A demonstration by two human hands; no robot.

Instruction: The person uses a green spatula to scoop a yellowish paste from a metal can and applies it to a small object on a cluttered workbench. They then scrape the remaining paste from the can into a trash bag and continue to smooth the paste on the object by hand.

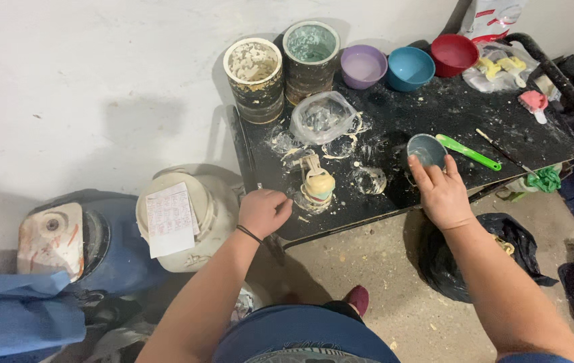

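So, quick rundown of the bench:
Table: low black tabletop (434,114), matte and speckled all over with dried cream-white splatter and round residue rings
Right hand: right hand (443,191) reaches over the front edge, fingers spread and wrapped on the near rim of a small round grey-blue cup (426,149) that sits on the tabletop
Left hand: left hand (263,212) is curled into a loose fist at the front left edge of the table, black band on the wrist, can't tell if anything is in it
Between the hands: small pale yellow lumpy cast figure (317,185), just right of the left hand
Beside the cup: flat bright green plastic stick (468,152), just to its right
Back row: two crusty cylindrical tubs (254,77), then purple, blue and red smooth bowls (408,67)
Middle: crumpled clear plastic bag (322,117)
Floor: white lidded bucket (189,215) left of the table
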